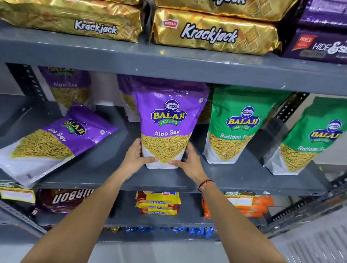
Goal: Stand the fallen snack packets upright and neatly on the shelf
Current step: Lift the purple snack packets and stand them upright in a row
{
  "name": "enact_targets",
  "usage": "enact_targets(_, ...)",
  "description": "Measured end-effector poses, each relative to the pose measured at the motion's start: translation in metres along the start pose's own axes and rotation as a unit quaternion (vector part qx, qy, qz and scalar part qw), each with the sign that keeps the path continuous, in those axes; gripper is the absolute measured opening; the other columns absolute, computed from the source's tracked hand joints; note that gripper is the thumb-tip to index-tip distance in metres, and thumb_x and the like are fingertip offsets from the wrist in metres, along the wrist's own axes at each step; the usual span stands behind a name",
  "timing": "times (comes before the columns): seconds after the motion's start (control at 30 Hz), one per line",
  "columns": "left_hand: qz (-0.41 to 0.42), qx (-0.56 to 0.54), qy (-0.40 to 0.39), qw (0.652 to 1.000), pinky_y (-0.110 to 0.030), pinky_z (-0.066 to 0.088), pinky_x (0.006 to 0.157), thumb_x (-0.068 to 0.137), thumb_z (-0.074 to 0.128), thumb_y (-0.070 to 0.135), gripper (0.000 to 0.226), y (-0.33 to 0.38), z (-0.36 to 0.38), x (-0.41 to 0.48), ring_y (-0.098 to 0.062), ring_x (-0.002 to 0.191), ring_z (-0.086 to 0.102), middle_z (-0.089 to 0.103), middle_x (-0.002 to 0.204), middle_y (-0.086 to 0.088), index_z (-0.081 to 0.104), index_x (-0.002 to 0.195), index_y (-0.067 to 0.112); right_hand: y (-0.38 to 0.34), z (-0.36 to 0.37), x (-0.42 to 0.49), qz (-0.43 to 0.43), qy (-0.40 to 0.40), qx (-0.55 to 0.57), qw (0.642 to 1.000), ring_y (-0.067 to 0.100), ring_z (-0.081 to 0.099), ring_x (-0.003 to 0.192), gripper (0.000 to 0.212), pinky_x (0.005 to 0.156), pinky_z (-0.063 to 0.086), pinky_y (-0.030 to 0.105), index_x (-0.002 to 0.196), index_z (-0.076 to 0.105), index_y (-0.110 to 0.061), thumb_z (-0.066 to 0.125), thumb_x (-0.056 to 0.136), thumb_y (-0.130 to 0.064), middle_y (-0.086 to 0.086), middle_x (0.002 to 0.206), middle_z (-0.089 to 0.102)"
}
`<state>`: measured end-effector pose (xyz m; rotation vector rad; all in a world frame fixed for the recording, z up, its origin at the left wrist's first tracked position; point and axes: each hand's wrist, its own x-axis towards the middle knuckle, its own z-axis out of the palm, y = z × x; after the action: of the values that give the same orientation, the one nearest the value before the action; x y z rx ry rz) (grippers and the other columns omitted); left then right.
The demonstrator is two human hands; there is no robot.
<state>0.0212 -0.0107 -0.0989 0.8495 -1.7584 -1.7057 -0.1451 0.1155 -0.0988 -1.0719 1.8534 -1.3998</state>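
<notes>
A purple Aloo Sev packet (166,120) stands upright in the middle of the grey shelf (93,172). My left hand (138,156) grips its lower left corner and my right hand (188,162) grips its lower right corner. Another purple Aloo Sev packet (56,142) lies flat on its back at the left of the shelf, its top pointing toward the back right. More purple packets (69,88) stand behind. Two green Ratlami Sev packets (236,126) (312,141) stand upright at the right.
The shelf above holds gold Krackjack packs (214,33) and purple Hide & Seek packs (331,47). Below are a Bourbon pack (66,200), yellow biscuit packs (158,202) and orange packs (256,205). Perforated uprights (29,81) frame the shelf.
</notes>
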Motion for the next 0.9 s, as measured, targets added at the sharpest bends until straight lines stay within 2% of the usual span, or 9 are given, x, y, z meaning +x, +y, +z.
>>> enact_targets(0.2,-0.001,0.037,-0.007,0.999,-0.034,0.051,0.092,0.058,0.086,0.005,0.074,-0.004,-0.012,0.007,-0.017,0.11,0.062,0.065,0.122,-0.005,0.048,0.122,0.015,0.001,0.01,0.005,0.007,0.007,-0.023,1.0,0.022,0.056,0.117,0.066,0.099,0.048,0.044,0.119,0.043,-0.015,0.083,0.066,-0.017,0.005,0.124,0.061)
enact_targets(0.33,-0.04,0.072,0.021,0.996,-0.03,0.052,0.085,0.061,0.086,0.017,0.064,-0.007,-0.019,0.005,-0.019,0.104,0.063,0.066,0.114,-0.004,0.05,0.115,0.015,0.004,0.021,0.007,0.028,0.004,-0.027,0.999,0.025,0.054,0.12,0.065,0.101,0.047,0.043,0.121,0.041,-0.014,0.081,0.071,-0.021,0.008,0.13,0.057)
enact_targets(0.47,-0.069,0.099,0.04,0.992,-0.035,0.05,0.091,0.064,0.084,0.015,0.061,-0.013,-0.021,0.001,-0.024,0.106,0.063,0.067,0.113,-0.01,0.05,0.115,0.01,0.006,0.025,0.006,0.05,-0.001,-0.024,0.998,0.026,0.053,0.122,0.064,0.102,0.046,0.046,0.123,0.041,-0.012,0.079,0.073,-0.023,0.009,0.132,0.056)
enact_targets(0.53,-0.066,0.12,0.049,0.989,-0.038,0.048,0.096,0.066,0.083,0.014,0.069,-0.01,-0.023,-0.001,-0.023,0.104,0.061,0.064,0.116,-0.011,0.047,0.124,0.009,0.007,0.026,0.0,0.046,0.027,-0.017,0.998,0.023,0.054,0.119,0.068,0.101,0.047,0.042,0.127,0.041,-0.012,0.08,0.072,-0.023,0.008,0.131,0.056)
enact_targets(0.6,-0.059,0.136,0.052,0.987,-0.037,0.046,0.098,0.068,0.081,0.013,0.072,-0.006,-0.035,-0.01,-0.022,0.103,0.061,0.063,0.117,-0.012,0.044,0.129,0.009,0.008,0.035,-0.013,0.039,0.097,0.014,0.994,0.018,0.055,0.113,0.07,0.095,0.048,0.032,0.13,0.041,-0.009,0.079,0.073,-0.022,0.007,0.127,0.055)
enact_targets(0.67,-0.046,0.154,0.05,0.986,-0.033,0.045,0.096,0.072,0.078,0.012,0.067,0.0,-0.046,-0.016,-0.021,0.1,0.06,0.063,0.117,-0.013,0.045,0.13,0.009,0.009,0.042,-0.027,0.021,0.203,0.021,0.979,0.019,0.056,0.103,0.054,0.086,0.049,0.028,0.124,0.048,-0.007,0.074,0.079,-0.021,0.009,0.118,0.054)
enact_targets(0.73,-0.03,0.157,0.075,0.984,-0.031,0.044,0.095,0.076,0.074,0.008,0.057,0.01,-0.068,-0.027,-0.021,0.1,0.059,0.063,0.116,-0.016,0.048,0.127,0.006,0.005,0.059,-0.04,-0.015,0.258,-0.005,0.966,0.021,0.058,0.091,0.028,0.08,0.051,0.033,0.108,0.055,-0.012,0.067,0.085,-0.02,0.009,0.105,0.057)
enact_targets(0.8,-0.014,0.153,0.117,0.981,-0.031,0.043,0.095,0.078,0.071,0.005,0.051,0.022,-0.093,-0.035,-0.022,0.1,0.058,0.062,0.114,-0.015,0.049,0.124,0.003,-0.006,0.083,-0.046,-0.041,0.246,-0.02,0.968,0.018,0.058,0.083,0.013,0.075,0.05,0.033,0.098,0.058,-0.014,0.063,0.087,-0.018,0.006,0.096,0.059)
enact_targets(0.9,0.023,0.154,0.191,0.969,-0.026,0.046,0.092,0.079,0.068,-0.001,0.044,0.04,-0.132,-0.046,-0.017,0.093,0.058,0.06,0.109,-0.012,0.051,0.119,-0.004,-0.031,0.125,-0.041,-0.055,0.173,-0.015,0.983,0.02,0.059,0.078,0.009,0.071,0.047,0.029,0.093,0.06,-0.011,0.063,0.086,-0.016,0.008,0.088,0.063)
